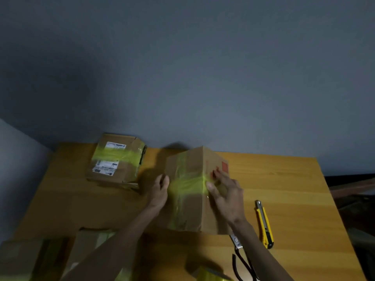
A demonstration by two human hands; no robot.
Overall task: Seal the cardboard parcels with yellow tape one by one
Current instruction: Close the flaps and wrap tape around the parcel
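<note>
A brown cardboard parcel (192, 207) stands in the middle of the wooden table (284, 179), with a band of yellow tape (186, 186) running across its top and over the right edge. My left hand (159, 191) rests flat against the parcel's left side. My right hand (225, 193) presses the tape down on the parcel's right face with straight fingers. A second parcel (116, 161) wrapped in yellow tape, with white labels, lies at the back left. A roll of yellow tape (211, 274) shows at the bottom edge.
A yellow utility knife (263, 224) lies to the right of the parcel. Scissors (241, 258) lie near my right forearm. More cardboard parcels (40, 258) sit blurred at the lower left. A grey wall stands behind the table.
</note>
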